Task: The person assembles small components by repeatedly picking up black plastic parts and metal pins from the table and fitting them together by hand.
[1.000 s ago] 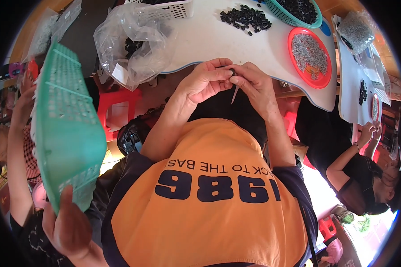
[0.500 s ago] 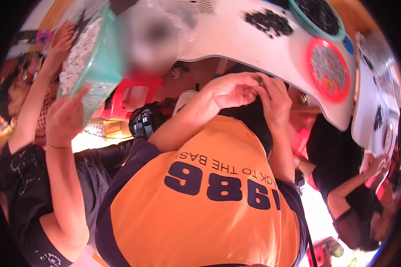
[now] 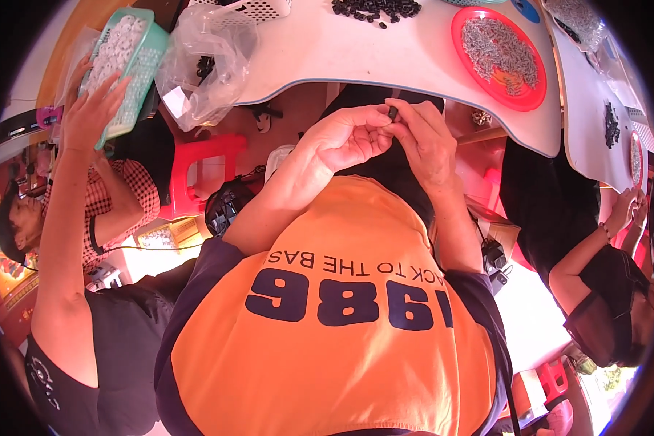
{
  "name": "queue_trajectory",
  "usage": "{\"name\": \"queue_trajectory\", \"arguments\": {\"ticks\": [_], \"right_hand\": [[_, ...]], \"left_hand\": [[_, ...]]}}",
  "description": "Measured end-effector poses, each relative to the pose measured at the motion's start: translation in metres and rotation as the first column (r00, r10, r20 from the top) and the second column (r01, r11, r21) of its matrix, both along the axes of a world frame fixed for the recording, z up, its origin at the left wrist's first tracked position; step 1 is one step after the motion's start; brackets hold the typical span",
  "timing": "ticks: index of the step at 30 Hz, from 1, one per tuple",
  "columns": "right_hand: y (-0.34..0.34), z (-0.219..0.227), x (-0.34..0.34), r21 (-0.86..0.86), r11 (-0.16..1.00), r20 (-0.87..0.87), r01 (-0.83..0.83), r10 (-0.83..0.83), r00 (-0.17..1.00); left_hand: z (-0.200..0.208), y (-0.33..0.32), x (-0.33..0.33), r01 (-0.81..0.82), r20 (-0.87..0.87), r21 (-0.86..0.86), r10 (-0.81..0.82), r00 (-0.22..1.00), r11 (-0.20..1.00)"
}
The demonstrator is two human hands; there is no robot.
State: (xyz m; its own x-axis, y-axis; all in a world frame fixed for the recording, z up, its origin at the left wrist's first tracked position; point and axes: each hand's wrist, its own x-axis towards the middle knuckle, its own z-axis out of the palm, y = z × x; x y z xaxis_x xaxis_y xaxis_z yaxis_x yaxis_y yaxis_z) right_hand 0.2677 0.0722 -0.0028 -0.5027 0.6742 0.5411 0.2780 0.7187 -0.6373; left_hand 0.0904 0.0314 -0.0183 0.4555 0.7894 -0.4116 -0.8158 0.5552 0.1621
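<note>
My left hand [image 3: 357, 139] and my right hand [image 3: 426, 145] meet just off the near edge of the white table [image 3: 407, 76]. A small black part [image 3: 393, 113] is pinched between their fingertips. Both hands are closed on it, and its exact kind is too small to tell. On the table beyond them lies a pile of similar-looking small black pieces [image 3: 376, 10]. To the right of the pile is a round red tray [image 3: 460, 45] of small silvery pieces, with some orange-yellow showing among them.
At the left a co-worker's hands hold a green basket [image 3: 142, 73] of white pieces. A clear plastic bag [image 3: 229, 54] hangs over the table edge beside a white perforated basket [image 3: 265, 7]. A red stool [image 3: 179, 171] stands below. Another person sits at a second table [image 3: 575, 120] on the right.
The view has shifted, so the table sits higher in it. The co-worker's green basket has moved left, away from the bag, and a blurred round shape there is gone. My hands stay together on the black part.
</note>
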Motion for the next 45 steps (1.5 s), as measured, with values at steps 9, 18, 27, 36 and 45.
{"name": "queue_trajectory", "arguments": {"ticks": [9, 18, 27, 36, 45], "right_hand": [[0.004, 0.006, -0.004, 0.018, 0.999, -0.027, -0.028, 0.029, 0.999], [0.002, 0.002, -0.011, 0.094, 0.995, -0.009, -0.045, 0.046, 0.999], [0.0, -0.001, -0.025, 0.06, 0.993, 0.007, -0.102, 0.102, 0.995], [0.003, -0.013, -0.039, 0.024, 0.997, -0.025, -0.078, 0.078, 0.997], [0.01, -0.008, -0.033, -0.552, 0.834, -0.068, -0.015, -0.027, 0.997]], "left_hand": [[0.01, 0.002, -0.009, 0.058, -0.111, 0.137, -0.043, 0.993, 0.989], [-0.004, -0.002, -0.014, 0.043, -0.142, 0.152, -0.021, 0.99, 0.987], [-0.014, -0.002, -0.032, 0.064, -0.08, 0.213, -0.048, 0.996, 0.975], [-0.022, 0.003, -0.042, 0.038, -0.239, 0.138, -0.004, 0.971, 0.99], [0.02, 0.115, -0.163, -0.579, -0.083, 0.34, 0.638, 0.766, 0.741]]}}
